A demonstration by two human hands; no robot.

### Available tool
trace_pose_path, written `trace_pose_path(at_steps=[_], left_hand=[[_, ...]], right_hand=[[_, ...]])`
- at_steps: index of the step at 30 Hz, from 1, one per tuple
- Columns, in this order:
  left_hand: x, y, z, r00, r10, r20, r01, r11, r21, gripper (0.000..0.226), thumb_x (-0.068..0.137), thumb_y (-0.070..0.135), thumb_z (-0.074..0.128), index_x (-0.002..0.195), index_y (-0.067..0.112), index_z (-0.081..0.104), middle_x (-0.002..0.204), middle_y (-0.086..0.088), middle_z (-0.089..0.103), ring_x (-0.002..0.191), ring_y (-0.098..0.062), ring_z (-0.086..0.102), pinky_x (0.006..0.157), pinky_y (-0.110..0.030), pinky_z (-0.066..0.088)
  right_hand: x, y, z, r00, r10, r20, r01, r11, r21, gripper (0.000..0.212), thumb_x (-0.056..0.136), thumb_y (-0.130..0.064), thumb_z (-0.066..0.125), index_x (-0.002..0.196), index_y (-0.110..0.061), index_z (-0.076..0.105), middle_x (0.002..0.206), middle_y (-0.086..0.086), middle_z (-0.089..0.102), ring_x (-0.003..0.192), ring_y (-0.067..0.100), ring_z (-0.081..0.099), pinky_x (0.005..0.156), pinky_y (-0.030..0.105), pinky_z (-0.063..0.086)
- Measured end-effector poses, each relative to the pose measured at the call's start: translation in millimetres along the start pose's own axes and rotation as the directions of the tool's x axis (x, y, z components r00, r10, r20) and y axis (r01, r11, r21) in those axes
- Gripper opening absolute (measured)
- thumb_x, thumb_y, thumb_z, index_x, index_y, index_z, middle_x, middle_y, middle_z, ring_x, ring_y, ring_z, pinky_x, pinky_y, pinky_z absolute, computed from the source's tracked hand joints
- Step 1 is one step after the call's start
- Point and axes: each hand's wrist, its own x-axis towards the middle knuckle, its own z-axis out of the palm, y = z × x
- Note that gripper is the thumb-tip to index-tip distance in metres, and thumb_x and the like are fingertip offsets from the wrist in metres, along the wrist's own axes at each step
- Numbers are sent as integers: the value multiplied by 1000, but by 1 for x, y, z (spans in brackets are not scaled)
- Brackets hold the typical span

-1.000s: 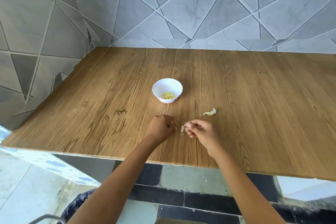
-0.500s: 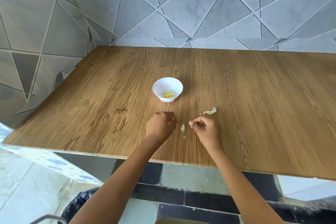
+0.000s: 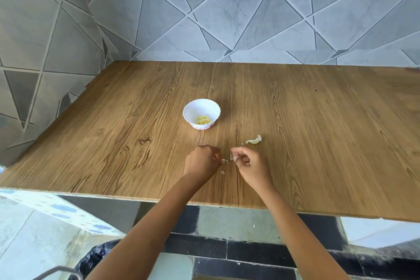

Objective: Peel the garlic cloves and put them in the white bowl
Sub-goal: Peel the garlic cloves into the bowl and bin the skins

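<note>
The white bowl stands on the wooden table and holds a few peeled yellow garlic cloves. Nearer the front edge, my left hand is curled, with a small whitish garlic piece showing at its fingertips. Whatever else it holds is hidden inside the fist. Just right of it, my right hand pinches a thin flake of skin between thumb and fingers. The two hands are almost touching.
A curl of discarded garlic skin lies right of the bowl, and a tiny skin fragment lies below the hands. Tiled walls close the left and back sides. A dark bag sits on the floor under the table edge.
My hands drew slightly apart half a second ago and have come back together. The right fingertips have shifted left toward the left hand. The bowl and the skin pile have not moved.
</note>
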Motion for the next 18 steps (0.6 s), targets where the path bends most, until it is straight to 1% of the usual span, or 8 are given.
trace_pose_path(at_steps=[3,6,7,9,10,13,16,18], left_hand=[[2,-4,-5,1000,3,-19,-6,980,-200,7,84,23,69,84,17,70,81,2,72,75,-12,67,68,-28,54],[3,-4,-17,999,15,31,-2,927,-374,4,81,14,72,83,12,69,70,-6,71,62,-11,63,68,-30,54],[3,-4,-20,999,2,53,21,906,-422,6,80,10,73,82,13,68,69,-8,70,60,-11,62,68,-30,55],[3,-4,-24,995,-31,95,75,855,-513,11,76,4,75,81,12,69,71,-8,70,63,-11,63,70,-29,55],[3,-5,-25,992,-39,117,98,824,-558,13,75,1,75,82,11,70,73,-8,70,67,-13,65,73,-29,56],[2,-6,-27,986,-33,161,133,735,-665,16,76,-5,72,84,10,71,78,-10,71,76,-17,68,75,-28,58],[-1,-4,-30,977,-30,209,180,639,-748,13,81,-6,68,86,6,69,76,-6,69,73,-11,67,71,-21,56],[-3,-3,-32,968,-32,247,221,572,-790,11,83,-4,66,90,4,69,73,-3,69,72,-8,67,71,-20,56]], right_hand=[[1,-1,-1,997,33,76,-36,998,47,22,89,0,58,106,-8,69,97,-2,68,83,2,60,73,4,43],[2,-7,-1,986,77,146,-104,975,194,19,89,-5,62,105,-12,69,94,-1,69,89,12,65,81,19,52],[2,-10,-1,981,107,162,-150,949,277,17,88,-6,63,104,-12,68,92,0,70,86,13,67,79,21,54],[2,-16,-2,965,176,192,-244,869,431,14,88,-4,63,101,-8,67,86,1,70,76,8,68,70,18,55],[3,-17,-3,959,200,202,-274,837,473,12,87,-4,63,99,-6,67,81,1,70,70,6,67,66,16,54],[6,-18,-4,940,235,246,-333,786,521,7,87,-3,63,92,-4,67,73,2,68,61,8,63,61,17,53],[10,-16,-4,912,272,308,-402,744,533,6,88,-4,62,89,-5,67,74,5,67,62,9,61,60,17,52],[12,-17,-4,882,304,360,-466,670,578,6,89,-2,60,89,-3,66,75,7,66,62,9,60,58,16,50]])
